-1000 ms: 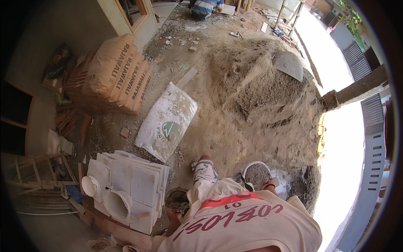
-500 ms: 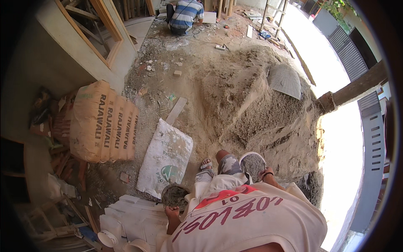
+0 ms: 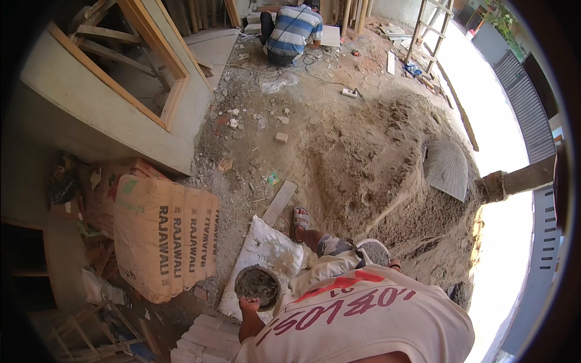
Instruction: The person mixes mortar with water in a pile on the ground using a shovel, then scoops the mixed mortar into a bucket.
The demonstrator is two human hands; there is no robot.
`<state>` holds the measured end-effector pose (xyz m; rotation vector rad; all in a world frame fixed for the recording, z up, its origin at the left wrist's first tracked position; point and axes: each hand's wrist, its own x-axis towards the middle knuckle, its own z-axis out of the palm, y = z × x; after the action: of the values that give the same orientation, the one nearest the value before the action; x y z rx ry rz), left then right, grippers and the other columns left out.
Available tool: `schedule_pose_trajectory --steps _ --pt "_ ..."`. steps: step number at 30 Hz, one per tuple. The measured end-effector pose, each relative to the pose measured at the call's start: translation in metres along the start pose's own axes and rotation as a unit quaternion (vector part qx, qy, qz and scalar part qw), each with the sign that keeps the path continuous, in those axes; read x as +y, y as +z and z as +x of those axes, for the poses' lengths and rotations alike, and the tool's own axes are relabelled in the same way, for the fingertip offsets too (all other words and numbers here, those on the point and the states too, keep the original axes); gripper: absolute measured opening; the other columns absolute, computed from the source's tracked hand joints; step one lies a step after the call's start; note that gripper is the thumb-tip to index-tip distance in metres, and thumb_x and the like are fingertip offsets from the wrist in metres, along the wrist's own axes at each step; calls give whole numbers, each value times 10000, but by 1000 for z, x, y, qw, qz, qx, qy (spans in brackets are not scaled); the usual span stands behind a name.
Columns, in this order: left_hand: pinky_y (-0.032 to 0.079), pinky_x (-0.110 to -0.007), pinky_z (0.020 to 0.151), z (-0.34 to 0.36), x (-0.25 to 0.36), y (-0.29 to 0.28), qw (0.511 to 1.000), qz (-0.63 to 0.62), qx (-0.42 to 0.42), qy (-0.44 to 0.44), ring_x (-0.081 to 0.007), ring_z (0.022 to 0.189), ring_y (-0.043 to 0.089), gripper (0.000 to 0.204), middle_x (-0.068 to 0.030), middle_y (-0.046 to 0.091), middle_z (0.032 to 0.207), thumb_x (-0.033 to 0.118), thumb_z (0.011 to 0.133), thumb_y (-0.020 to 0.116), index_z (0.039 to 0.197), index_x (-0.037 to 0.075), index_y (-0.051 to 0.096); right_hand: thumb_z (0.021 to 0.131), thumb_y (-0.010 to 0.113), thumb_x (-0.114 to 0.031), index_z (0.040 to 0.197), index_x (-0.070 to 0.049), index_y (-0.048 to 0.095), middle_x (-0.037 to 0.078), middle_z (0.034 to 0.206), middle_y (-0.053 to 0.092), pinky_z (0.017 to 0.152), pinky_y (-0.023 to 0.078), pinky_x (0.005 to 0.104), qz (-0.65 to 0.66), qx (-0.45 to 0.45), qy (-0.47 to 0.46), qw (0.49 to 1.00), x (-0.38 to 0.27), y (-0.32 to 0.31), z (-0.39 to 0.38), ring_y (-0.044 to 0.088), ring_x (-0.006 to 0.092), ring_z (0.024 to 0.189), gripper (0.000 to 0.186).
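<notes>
At my left side, my left hand (image 3: 248, 304) is closed on the near edge of a dark bucket (image 3: 278, 289) holding grey, wet-looking mortar (image 3: 256, 284). That bucket overlaps the white sack (image 3: 266, 238) on the ground. On my right, my right hand (image 3: 394, 265) is mostly hidden by my shirt, with a dark band at its wrist. It grips a second bucket (image 3: 365, 241), pale-rimmed and with grey material inside; my body covers most of it. One sandalled foot (image 3: 300, 224) shows ahead of me, beside the sack.
A large sand heap (image 3: 369, 163) rises ahead to the right, with a ribbed grey sheet (image 3: 446, 169) on it. Brown cement bags (image 3: 163, 242) are stacked at left. A plank (image 3: 279, 202) lies beyond the sack. Farther off, a person (image 3: 293, 33) crouches near a cable and a ladder (image 3: 428, 36).
I have stepped forward, carrying both buckets along. The left bucket has moved from beside the white sack to over it. My right hand has become more hidden behind my shirt.
</notes>
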<state>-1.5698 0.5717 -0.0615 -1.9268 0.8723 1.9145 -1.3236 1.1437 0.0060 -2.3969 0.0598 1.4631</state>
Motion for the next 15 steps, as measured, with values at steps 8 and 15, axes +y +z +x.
schedule_pose_trajectory --steps 8,15 --pt "347 -412 619 -23 -3 152 999 21 -30 -27 -199 463 280 383 -27 296 485 302 941 387 604 123 357 891 366 -235 687 -128 423 76 568 399 409 287 352 -14 -24 -79 997 -69 120 -28 382 197 477 237" --pt "357 -413 664 1 47 285 945 235 -188 127 -220 533 351 359 -61 335 514 256 911 439 619 62 363 891 356 -237 763 -106 445 114 610 414 448 296 446 -13 -33 -87 996 -76 286 -121 429 257 556 204"
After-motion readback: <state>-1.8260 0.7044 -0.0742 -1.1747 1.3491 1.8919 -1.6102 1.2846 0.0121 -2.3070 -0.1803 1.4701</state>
